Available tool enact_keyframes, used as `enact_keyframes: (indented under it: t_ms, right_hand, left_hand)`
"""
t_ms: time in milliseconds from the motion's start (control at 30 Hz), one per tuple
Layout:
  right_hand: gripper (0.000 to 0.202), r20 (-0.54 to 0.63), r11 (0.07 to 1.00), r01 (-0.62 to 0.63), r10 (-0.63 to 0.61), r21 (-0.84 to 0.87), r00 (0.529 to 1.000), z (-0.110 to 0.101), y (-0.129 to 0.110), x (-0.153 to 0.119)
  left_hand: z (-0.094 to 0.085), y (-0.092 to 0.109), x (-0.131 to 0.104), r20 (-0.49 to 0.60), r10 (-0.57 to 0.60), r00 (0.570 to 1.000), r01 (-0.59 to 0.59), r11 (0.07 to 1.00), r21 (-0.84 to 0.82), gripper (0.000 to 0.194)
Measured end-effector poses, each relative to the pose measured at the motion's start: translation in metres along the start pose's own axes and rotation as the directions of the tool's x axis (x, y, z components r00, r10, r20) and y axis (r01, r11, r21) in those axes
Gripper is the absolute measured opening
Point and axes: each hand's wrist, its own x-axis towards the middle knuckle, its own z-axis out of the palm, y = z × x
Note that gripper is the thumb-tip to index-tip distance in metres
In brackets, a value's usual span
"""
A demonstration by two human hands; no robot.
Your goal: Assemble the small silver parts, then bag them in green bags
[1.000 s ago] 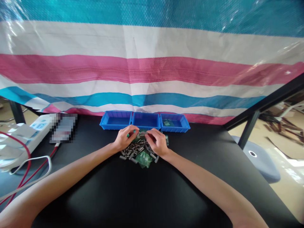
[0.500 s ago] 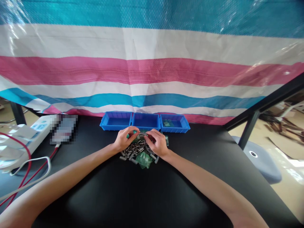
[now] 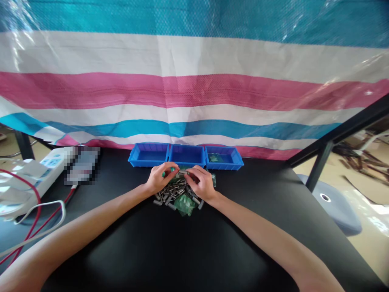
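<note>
Over a pile of small metal pins and grey cylinders (image 3: 173,190), my two hands are close together. My left hand (image 3: 159,178) is closed around a crumpled green plastic piece (image 3: 172,169), partly hidden by the fingers; it looks like a small bag. Between the fingertips of my right hand (image 3: 201,181) is a small grey metal cylinder (image 3: 182,172), held level. A flat green plastic bag (image 3: 184,204) lies at the near edge of the pile. More green plastic shows under and behind the hands.
Behind the pile stand three blue bins in a row: left (image 3: 148,164), middle (image 3: 186,163) and right (image 3: 224,166). Green pieces lie in the right one. A power strip (image 3: 45,170) with red and white cables is at the left. A striped sheet (image 3: 194,89) hangs behind.
Almost nothing differs. The grey cylinder in my right fingertips looks slightly shifted; both hands stay in the same place.
</note>
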Motion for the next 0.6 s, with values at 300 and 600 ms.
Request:
enact_keyframes:
  t_ms: [300,600]
  right_hand:
    - [0.014,-0.017,1.0,0.01,-0.01,-0.004,1.0,0.0005,0.0006,-0.0009]
    - [0.015,-0.008,1.0,0.008,-0.008,-0.002,1.0,0.0011,0.0019,-0.0016]
  left_hand:
    - [-0.0011,0.002,0.0003,-0.007,-0.013,1.0,0.014,1.0,0.016,0.012]
    - [-0.0021,0.0034,0.001,0.01,-0.029,1.0,0.029,1.0,0.005,0.014]
